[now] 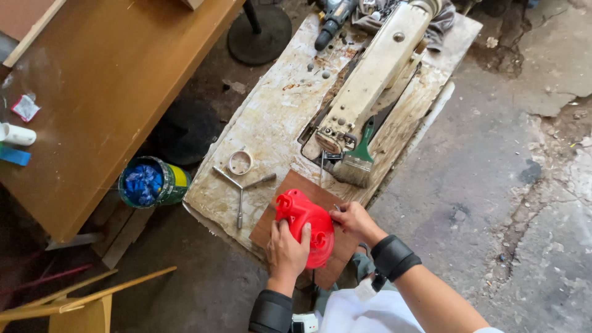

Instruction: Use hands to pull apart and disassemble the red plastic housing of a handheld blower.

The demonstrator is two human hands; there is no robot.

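Note:
A red plastic blower-shaped device (305, 223) rests on a brown board (290, 188) at the near edge of a worn white worktable (271, 117). My left hand (287, 250) grips its near left side, fingers curled over the housing. At its right side, my right hand (353, 219) touches the red casing with its fingertips. Both wrists wear black bands. An old cream sewing machine (370, 74) lies on the table beyond, with a green-handled paintbrush (359, 159) leaning at its near end.
A three-armed metal wrench (240, 185) and a tape ring (240, 162) lie left of the board. A green can with blue contents (151, 182) stands on the floor. A wooden desk (105, 80) fills the left. A drill (331, 21) lies at the table's far end.

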